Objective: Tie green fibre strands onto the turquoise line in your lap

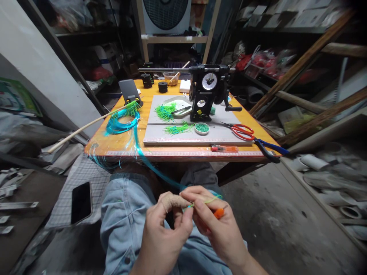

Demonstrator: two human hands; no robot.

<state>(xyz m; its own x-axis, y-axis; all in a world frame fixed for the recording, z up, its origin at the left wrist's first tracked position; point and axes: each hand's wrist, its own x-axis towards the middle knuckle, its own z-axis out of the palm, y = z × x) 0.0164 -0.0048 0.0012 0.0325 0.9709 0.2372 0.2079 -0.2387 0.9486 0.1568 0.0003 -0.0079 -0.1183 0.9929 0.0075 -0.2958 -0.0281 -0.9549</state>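
Apparently for fine control, the left hand [168, 229] and right hand [219, 231] pinch a green thread [213, 198] close together above the lap [126, 210], the left's index finger [173, 201] wrapped, probably for protection. The right also clasps an orange tool [219, 213], mostly hidden; blue fibres [138, 147] trailing off the counter [96, 144] vanish behind the hands.

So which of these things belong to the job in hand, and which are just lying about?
Seemingly in the job:
thin lime-green thread, at the left hand and right hand
orange tool in the right hand
loop of shiny blue strands
bristly green-and-blue tufts

Apparently just lying about:
flat black phone on checked cloth
white fan with dark grille
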